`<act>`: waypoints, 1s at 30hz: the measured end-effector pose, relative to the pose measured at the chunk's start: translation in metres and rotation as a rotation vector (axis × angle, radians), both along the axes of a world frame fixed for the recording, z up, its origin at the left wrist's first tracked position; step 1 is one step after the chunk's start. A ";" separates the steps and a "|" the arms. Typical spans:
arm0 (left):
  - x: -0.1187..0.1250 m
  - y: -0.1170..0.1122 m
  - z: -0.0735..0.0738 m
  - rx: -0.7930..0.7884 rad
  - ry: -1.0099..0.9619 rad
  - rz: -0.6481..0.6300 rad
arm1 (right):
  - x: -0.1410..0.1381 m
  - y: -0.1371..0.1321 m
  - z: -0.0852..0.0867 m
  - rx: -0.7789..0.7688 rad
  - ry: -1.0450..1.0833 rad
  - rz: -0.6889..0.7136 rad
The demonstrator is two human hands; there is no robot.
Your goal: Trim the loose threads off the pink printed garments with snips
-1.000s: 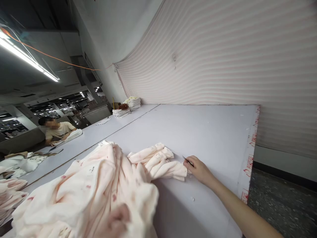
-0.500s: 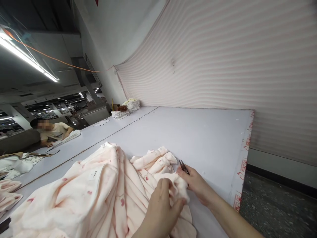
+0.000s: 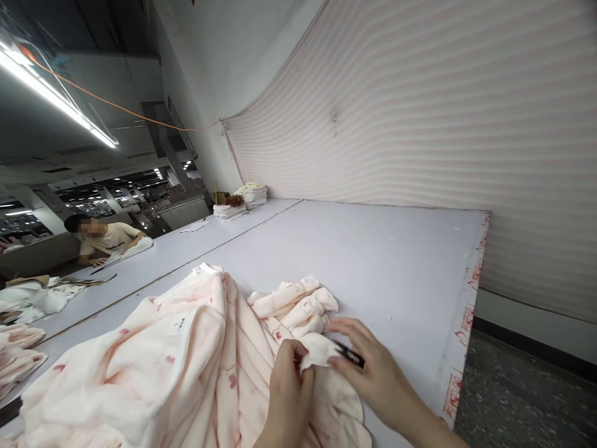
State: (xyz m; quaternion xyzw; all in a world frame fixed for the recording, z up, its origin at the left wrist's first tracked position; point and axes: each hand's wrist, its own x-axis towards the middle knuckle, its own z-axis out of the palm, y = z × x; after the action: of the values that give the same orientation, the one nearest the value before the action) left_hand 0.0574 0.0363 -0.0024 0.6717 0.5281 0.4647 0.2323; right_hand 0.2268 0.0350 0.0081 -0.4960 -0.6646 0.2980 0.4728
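A pale pink fleecy garment (image 3: 140, 348) with small reddish heart prints lies heaped before me, a white label at its neck. At its right end, my left hand (image 3: 291, 386) pinches a piece of the garment's cloth between thumb and fingers. My right hand (image 3: 373, 367) is closed around dark thread snips (image 3: 351, 354), their tip pointing left at the pinched cloth. Its fingertips are close to the cloth edge; whether they touch it is hard to tell. More bunched pink cloth (image 3: 298, 298) lies just beyond both hands.
The pale table (image 3: 396, 249) runs back to a striped cloth hanging (image 3: 396, 124). Folded white stacks (image 3: 231, 211) stand at the far side. Across the table at left, a person (image 3: 109, 239) leans over white cloth. Other pink pieces (image 3: 21, 354) lie at the left edge.
The snips have turned in my right hand, from pointing up and away to pointing left at the cloth. My left hand has shifted slightly down and left, drawing the cloth edge with it.
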 end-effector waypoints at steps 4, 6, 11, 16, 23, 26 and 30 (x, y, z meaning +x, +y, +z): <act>0.000 0.000 0.002 -0.050 -0.040 0.000 | -0.020 -0.007 0.003 -0.065 0.022 0.125; -0.004 0.000 0.001 -0.063 -0.042 -0.011 | -0.022 -0.005 0.002 -0.074 0.001 0.092; -0.013 0.002 -0.003 -0.045 0.058 -0.087 | -0.010 -0.010 0.009 -0.147 -0.030 0.150; -0.014 0.003 -0.006 -0.048 0.104 -0.093 | -0.006 -0.015 0.019 -0.171 -0.227 0.129; -0.011 0.003 0.001 -0.034 0.110 -0.075 | -0.012 -0.011 0.017 -0.125 -0.335 0.100; -0.010 0.004 0.002 -0.023 0.044 -0.082 | -0.012 -0.008 0.009 -0.147 -0.289 0.050; -0.012 0.009 0.003 -0.240 -0.193 -0.163 | -0.016 0.010 -0.002 -0.144 -0.177 -0.015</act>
State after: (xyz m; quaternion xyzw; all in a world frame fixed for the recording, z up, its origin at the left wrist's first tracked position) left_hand 0.0452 0.0453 0.0010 0.6322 0.4987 0.4402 0.3973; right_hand 0.2103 0.0451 0.0061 -0.5579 -0.6769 0.2968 0.3776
